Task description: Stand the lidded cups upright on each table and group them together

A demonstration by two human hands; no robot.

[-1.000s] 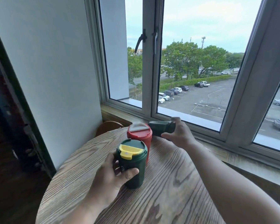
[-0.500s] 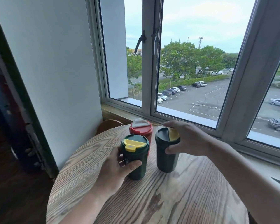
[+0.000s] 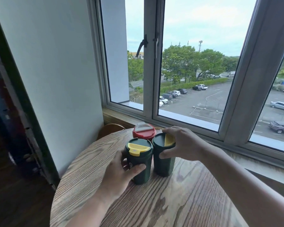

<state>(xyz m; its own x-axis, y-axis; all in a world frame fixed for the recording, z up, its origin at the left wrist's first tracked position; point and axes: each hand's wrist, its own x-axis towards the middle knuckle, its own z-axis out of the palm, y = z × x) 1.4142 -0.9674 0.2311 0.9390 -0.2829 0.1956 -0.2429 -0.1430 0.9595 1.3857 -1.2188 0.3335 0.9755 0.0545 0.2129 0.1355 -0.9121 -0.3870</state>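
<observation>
Round wooden table filling the foreground, left hand wrapping its fingers around the near green cup, right hand pinching the second green cup just beside, red cup standing upright behind, window beyond.

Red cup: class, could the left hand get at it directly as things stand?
Probably not directly: the red cup stands behind both green cups, and the left hand is wrapped round the nearer one. It would have to let go and reach over.
</observation>
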